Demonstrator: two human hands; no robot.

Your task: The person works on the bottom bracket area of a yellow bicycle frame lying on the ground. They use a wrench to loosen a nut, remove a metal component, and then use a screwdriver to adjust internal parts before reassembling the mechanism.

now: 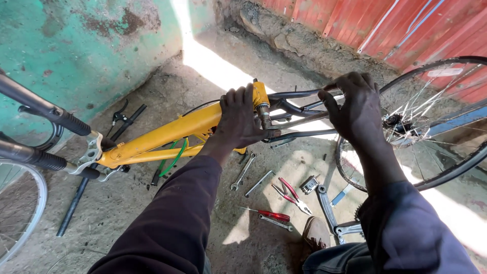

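A yellow bicycle frame [162,134] lies upside down across the concrete floor. My left hand [239,119] is closed around the frame at its bottom bracket [261,101], where the yellow tubes meet the dark rear stays. My right hand [355,109] grips the dark rear stays [304,94] close to the rear wheel [431,122]. The dark fork legs [45,109] with their brake arms [94,152] stick out at the left.
On the floor below the frame lie spanners [243,172], red-handled pliers [291,195], a red-handled screwdriver [266,214] and a crank arm [327,208]. A second wheel [20,208] sits at the left edge. A green wall and a red corrugated sheet [406,25] close the corner.
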